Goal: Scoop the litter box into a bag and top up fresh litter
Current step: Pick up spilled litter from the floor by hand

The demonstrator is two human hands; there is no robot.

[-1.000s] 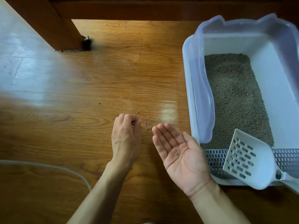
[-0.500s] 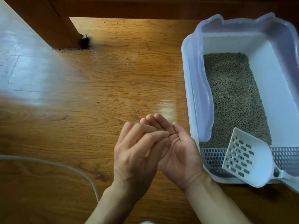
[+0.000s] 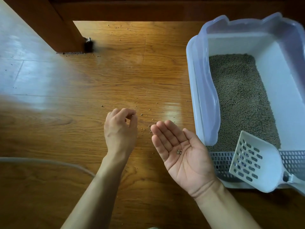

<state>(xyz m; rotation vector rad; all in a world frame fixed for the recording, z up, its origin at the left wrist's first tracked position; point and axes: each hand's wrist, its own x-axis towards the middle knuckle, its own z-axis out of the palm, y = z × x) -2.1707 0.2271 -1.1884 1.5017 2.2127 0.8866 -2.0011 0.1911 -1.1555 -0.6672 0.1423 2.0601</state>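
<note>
A white litter box [image 3: 196, 90] with a translucent raised rim stood on the wooden floor [image 3: 115, 76] at the right of the frame, its bed of grey-brown litter [image 3: 239, 100] filling the far part of the tray. A white slotted scoop [image 3: 255, 161] lay tilted across the box's near end, over the perforated grille [image 3: 219, 164], its handle running off toward the lower right corner.

Just left of the box, the person's right hand [image 3: 183, 156] was held palm up with fingers straight and together, a few stray pellets [image 3: 179, 152] cupped in the hollow of the palm. The left hand [image 3: 121, 129] hovered beside it over the boards, back uppermost, fingers curled with thumb and fingertips drawn together; whether a pellet sat between them could not be told. Loose grains [image 3: 145, 128] lay scattered on the floor between the two hands and farther out toward the wall.

A dark wooden furniture leg [image 3: 66, 28] stood at the upper left, with more grains at its foot. A pale cord [image 3: 49, 162] curved across the floor at the lower left.
</note>
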